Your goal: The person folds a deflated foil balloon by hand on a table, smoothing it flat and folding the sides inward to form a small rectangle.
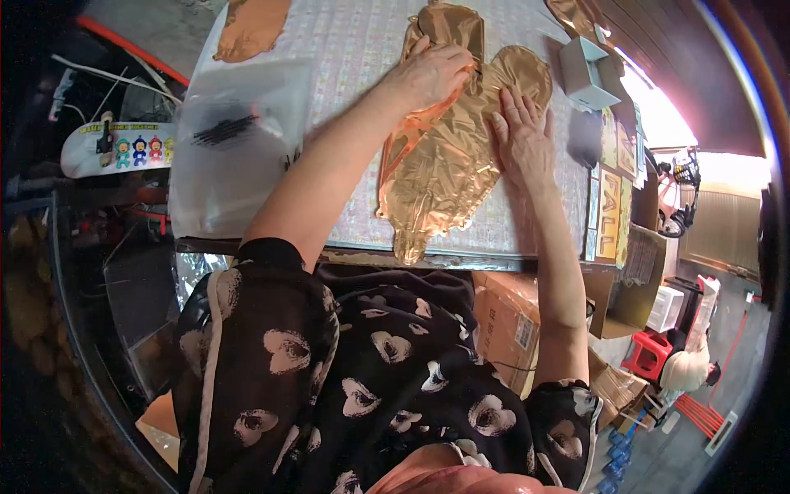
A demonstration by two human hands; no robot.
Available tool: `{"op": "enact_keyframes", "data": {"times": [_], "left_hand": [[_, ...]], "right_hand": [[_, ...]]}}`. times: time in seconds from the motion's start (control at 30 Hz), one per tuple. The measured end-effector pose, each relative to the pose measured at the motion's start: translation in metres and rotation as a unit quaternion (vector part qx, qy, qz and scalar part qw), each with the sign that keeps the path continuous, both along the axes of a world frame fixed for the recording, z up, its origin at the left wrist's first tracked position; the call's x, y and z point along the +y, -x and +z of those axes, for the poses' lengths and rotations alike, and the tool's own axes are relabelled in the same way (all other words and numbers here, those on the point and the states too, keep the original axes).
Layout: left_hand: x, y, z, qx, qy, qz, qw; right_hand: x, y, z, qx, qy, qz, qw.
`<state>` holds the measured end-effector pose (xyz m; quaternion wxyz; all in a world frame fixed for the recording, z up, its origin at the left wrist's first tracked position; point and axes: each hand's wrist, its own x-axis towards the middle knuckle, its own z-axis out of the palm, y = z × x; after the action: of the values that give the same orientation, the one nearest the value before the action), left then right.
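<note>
A flat, uninflated gold foil balloon (440, 177) lies on the table, wrinkled, with its narrow end near the front edge. My left hand (429, 76) is on its upper part, fingers curled and closed on the foil; a fold of it shows orange beneath the wrist. Flat on the rounded right-hand lobe rests my right hand (524, 136), its fingers spread and holding nothing. What lies under the left palm is hidden.
Another gold foil piece (253, 29) lies at the far left. Below it, a clear plastic sheet (234, 177) has thin black strips (226, 129). A small white box (588, 74) and yellow lettered packs (610, 212) line the right edge. Another person (690, 368) is at far right.
</note>
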<state>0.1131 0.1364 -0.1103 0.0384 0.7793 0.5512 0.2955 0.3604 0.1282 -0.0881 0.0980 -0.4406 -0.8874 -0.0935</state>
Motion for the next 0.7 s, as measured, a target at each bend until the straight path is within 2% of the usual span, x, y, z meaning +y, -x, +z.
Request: {"op": "enact_keyframes", "data": {"times": [0.43,0.53,0.6,0.63,0.67,0.7], "left_hand": [[-0.003,0.000,0.002,-0.015,0.009,0.002,1.000],[-0.001,0.000,0.004,-0.006,0.015,-0.005,1.000],[0.000,0.000,0.004,-0.018,-0.003,-0.015,1.000],[0.000,0.000,0.006,-0.014,-0.004,-0.017,1.000],[-0.001,0.001,0.002,-0.010,-0.003,-0.016,1.000],[0.000,-0.001,-0.003,-0.006,-0.038,-0.005,0.999]], "right_hand": [[-0.004,0.003,-0.001,-0.032,-0.004,-0.063,0.997],[0.005,-0.006,-0.003,0.030,0.003,-0.036,0.999],[0.007,-0.009,0.015,0.047,0.078,-0.049,0.995],[0.000,-0.008,0.021,0.043,0.034,-0.060,0.997],[-0.011,-0.003,0.028,0.038,0.043,-0.062,0.996],[-0.022,0.004,0.033,0.063,0.025,0.015,0.998]]}}
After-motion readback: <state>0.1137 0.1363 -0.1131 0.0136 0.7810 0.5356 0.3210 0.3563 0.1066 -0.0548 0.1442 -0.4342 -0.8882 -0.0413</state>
